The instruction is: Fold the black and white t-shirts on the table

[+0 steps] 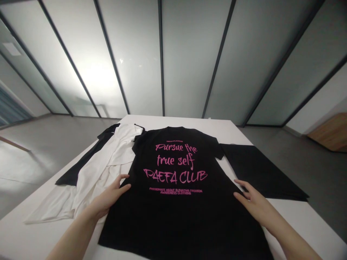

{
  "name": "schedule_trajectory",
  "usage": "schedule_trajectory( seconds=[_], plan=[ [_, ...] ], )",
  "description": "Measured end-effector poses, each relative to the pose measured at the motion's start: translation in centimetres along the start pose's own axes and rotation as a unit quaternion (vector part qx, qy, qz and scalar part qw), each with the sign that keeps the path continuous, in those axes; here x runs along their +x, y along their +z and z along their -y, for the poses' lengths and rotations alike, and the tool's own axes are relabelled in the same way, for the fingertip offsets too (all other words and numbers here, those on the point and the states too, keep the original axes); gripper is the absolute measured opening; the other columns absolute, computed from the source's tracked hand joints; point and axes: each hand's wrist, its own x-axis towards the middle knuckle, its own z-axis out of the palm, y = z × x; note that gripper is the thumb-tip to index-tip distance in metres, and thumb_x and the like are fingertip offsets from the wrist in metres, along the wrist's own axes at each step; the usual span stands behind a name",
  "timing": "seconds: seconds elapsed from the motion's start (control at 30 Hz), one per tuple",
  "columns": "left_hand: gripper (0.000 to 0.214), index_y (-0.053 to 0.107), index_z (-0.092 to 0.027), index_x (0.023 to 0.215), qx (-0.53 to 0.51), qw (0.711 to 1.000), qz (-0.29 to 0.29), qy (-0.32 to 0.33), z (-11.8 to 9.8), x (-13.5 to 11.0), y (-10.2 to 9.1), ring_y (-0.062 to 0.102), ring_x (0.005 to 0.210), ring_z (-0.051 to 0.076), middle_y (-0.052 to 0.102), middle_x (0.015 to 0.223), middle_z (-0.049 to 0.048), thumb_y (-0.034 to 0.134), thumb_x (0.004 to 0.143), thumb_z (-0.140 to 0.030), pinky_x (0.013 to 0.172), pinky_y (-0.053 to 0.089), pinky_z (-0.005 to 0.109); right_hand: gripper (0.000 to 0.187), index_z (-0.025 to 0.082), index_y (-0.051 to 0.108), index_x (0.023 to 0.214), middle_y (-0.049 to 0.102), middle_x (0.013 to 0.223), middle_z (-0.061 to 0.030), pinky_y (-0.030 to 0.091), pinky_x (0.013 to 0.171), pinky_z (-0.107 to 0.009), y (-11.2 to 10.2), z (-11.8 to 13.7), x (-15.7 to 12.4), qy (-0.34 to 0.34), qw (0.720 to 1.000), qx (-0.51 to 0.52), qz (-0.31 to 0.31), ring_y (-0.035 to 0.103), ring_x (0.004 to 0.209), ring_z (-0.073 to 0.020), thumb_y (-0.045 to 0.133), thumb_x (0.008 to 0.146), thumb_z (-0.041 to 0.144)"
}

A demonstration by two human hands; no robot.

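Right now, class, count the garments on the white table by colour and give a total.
Black: 3 (printed T-shirt, garment under the white one, flat garment at right)
White: 1 (crumpled garment)
Total: 4

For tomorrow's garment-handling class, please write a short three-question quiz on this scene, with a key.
1. True or false: the black short-sleeved T-shirt lies spread out on the white table with its pink print facing up.
2. Multiple choice: what lies on the table beyond the left hand?
A) a crumpled white garment over a black garment
B) a pair of steel scissors
C) a cardboard box
3. Short answer: what colour is the lettering printed on the T-shirt?

Key: 1. True. 2. A. 3. Pink.
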Motion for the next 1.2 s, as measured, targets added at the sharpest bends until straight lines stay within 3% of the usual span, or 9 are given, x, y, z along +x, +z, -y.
schedule_trajectory(
  seconds=[0.1, 0.23, 0.33, 0.43, 0.5, 0.6, 0.7, 0.9, 1.2],
  plan=[
    [0.075, 0.049, -0.029, 0.135, -0.057, 0.997, -0.055, 0.001, 0.5, 0.4, 0.2, 0.078, 0.083, 0.025, 0.076, 0.098, 0.0029, 0.086, 0.075, -0.056, 0.075, 0.064, 0.037, 0.072, 0.022, 0.042, 0.153, 0.081, 0.108, -0.0148, 0.065, 0.079, -0.041, -0.2, 0.2, 0.1, 0.025, 0.999, 0.046, -0.009, 0.08, 0.093, -0.0326, 0.057, 0.089, 0.052],
    [0.076, 0.048, -0.027, 0.141, -0.056, 0.991, -0.122, 0.021, 0.6, 0.8, -0.2, 0.077, 0.084, 0.024, 0.073, 0.094, 0.0029, 0.083, 0.08, -0.056, 0.071, 0.062, 0.033, 0.066, 0.023, 0.046, 0.15, 0.081, 0.107, -0.014, 0.064, 0.082, -0.04, -0.2, -0.2, 0.7, -0.001, 0.996, 0.039, -0.074, 0.079, 0.101, -0.0318, 0.053, 0.091, 0.051],
    [0.082, 0.048, -0.027, 0.145, -0.04, 0.996, -0.079, 0.012, 0.6, 0.2, -1.1, 0.077, 0.09, 0.025, 0.073, 0.095, 0.0028, 0.085, 0.079, -0.056, 0.068, 0.059, 0.029, 0.073, 0.024, 0.047, 0.15, 0.081, 0.105, -0.0128, 0.063, 0.081, -0.042, 0.0, -0.3, 0.6, 0.0, 0.993, 0.064, -0.099, 0.079, 0.1, -0.0331, 0.061, 0.086, 0.057],
    [0.087, 0.051, -0.027, 0.146, -0.004, 1.0, -0.008, 0.002, 0.7, -0.4, -1.8, 0.074, 0.077, 0.021, 0.071, 0.086, 0.0002, 0.091, 0.074, -0.054, 0.052, 0.047, 0.021, 0.09, 0.024, 0.047, 0.15, 0.08, 0.101, -0.0106, 0.063, 0.08, -0.044, 0.0, 0.4, -0.2, 0.02, 0.992, 0.094, -0.082, 0.079, 0.094, -0.0349, 0.079, 0.074, 0.059],
    [0.087, 0.052, -0.026, 0.144, -0.01, 1.0, 0.0, 0.008, 0.7, -0.6, -1.8, 0.072, 0.072, 0.02, 0.07, 0.082, -0.0006, 0.093, 0.072, -0.052, 0.049, 0.042, 0.02, 0.094, 0.024, 0.051, 0.146, 0.08, 0.098, -0.0101, 0.063, 0.081, -0.044, -0.2, 1.2, -0.7, 0.032, 0.992, 0.099, -0.068, 0.078, 0.096, -0.0365, 0.088, 0.066, 0.055],
    [0.082, 0.055, -0.025, 0.14, -0.079, 0.997, -0.006, 0.009, 0.5, -0.3, -1.5, 0.076, 0.083, 0.023, 0.074, 0.089, 0.0027, 0.096, 0.071, -0.045, 0.063, 0.056, 0.025, 0.089, 0.023, 0.057, 0.138, 0.079, 0.093, -0.0102, 0.062, 0.083, -0.045, -0.5, 2.1, -1.0, 0.05, 0.989, 0.108, -0.087, 0.077, 0.098, -0.0384, 0.092, 0.061, 0.05],
    [0.071, 0.061, -0.025, 0.129, -0.158, 0.987, -0.017, 0.009, 0.5, 0.2, -1.3, 0.078, 0.087, 0.025, 0.077, 0.095, 0.0045, 0.098, 0.07, -0.033, 0.075, 0.062, 0.031, 0.082, 0.024, 0.061, 0.133, 0.079, 0.094, -0.0104, 0.062, 0.086, -0.043, -0.6, 2.3, -1.0, 0.062, 0.984, 0.125, -0.111, 0.077, 0.101, -0.0371, 0.093, 0.062, 0.05],
    [0.041, 0.067, -0.021, 0.104, -0.255, 0.966, -0.042, 0.017, 0.8, 0.9, -1.1, 0.077, 0.078, 0.019, 0.078, 0.09, 0.0045, 0.092, 0.073, -0.013, 0.072, 0.063, 0.026, 0.066, 0.023, 0.067, 0.121, 0.079, 0.09, -0.0101, 0.062, 0.08, -0.04, -0.5, 2.3, -0.9, 0.058, 0.979, 0.147, -0.128, 0.077, 0.095, -0.0336, 0.09, 0.065, 0.05],
    [0.027, 0.071, -0.018, 0.097, -0.263, 0.964, -0.047, 0.001, 1.0, 1.4, -1.0, 0.079, 0.082, 0.021, 0.08, 0.093, 0.0067, 0.09, 0.078, -0.015, 0.075, 0.065, 0.026, 0.059, 0.025, 0.061, 0.132, 0.078, 0.083, -0.007, 0.061, 0.077, -0.04, -0.1, 1.4, -0.3, 0.028, 0.982, 0.149, -0.117, 0.076, 0.087, -0.0312, 0.071, 0.081, 0.051]
  ],
)
